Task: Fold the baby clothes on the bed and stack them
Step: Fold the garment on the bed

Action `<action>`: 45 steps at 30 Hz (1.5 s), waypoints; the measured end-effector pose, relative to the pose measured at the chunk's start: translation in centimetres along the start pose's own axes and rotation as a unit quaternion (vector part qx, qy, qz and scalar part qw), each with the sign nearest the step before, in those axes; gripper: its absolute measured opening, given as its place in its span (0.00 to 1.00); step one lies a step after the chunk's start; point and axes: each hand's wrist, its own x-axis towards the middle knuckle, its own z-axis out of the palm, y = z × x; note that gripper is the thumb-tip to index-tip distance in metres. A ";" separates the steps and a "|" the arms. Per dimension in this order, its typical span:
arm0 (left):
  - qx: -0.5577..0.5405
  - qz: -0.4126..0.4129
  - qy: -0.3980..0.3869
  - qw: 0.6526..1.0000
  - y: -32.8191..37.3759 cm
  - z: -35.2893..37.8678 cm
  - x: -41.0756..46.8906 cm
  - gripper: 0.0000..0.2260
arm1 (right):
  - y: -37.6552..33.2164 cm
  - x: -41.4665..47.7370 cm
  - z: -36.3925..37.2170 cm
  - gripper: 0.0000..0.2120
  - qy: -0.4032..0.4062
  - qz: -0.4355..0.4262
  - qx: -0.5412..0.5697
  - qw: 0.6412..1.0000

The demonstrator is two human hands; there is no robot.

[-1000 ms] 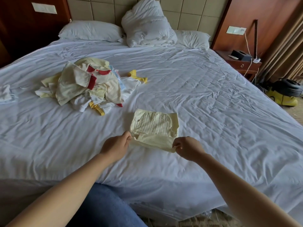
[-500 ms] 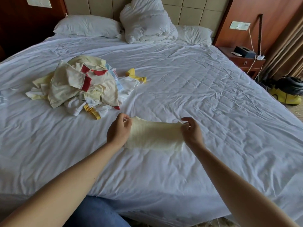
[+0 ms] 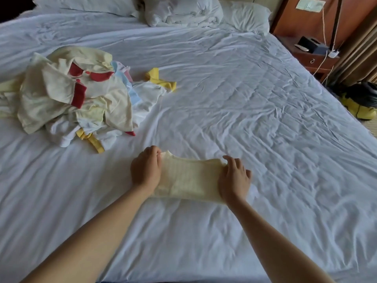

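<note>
White, wrinkled sheet covers the wide bed, which fills nearly the whole view. At its head lie two white pillows, one at the left and one at the right, with a bunched white duvet between them. Beside the bed on the right stands a wooden nightstand bearing a black box. A white cable hangs down the wooden wall panel above it. Something black and yellow sits on the floor past the bed's right edge; what it is cannot be made out.

On the left part of the bed lies a loose heap of baby clothes, unfolded: cream pieces with red trim on top, white, pale blue and yellow ones under and around them. A yellow piece sticks out at the heap's far right side.

Nearer the person, well apart from the heap, a pale yellow garment lies on the sheet as a folded, ribbed band stretched between the two hands. The left hand has its fingers curled and pinches the band's far left corner, which is lifted a little off the sheet. The right hand lies over the band's right end, fingers spread and slightly bent, touching the cloth and the sheet beside it. Whether its thumb grips the cloth underneath cannot be told. Both bare forearms reach in from the bottom edge.
</note>
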 end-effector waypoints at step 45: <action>-0.079 -0.118 -0.226 0.964 1.0 -3.7 -3.8 0.17 | 0.0 -3.7 -3.2 0.21 -0.215 -0.017 -0.014 0.976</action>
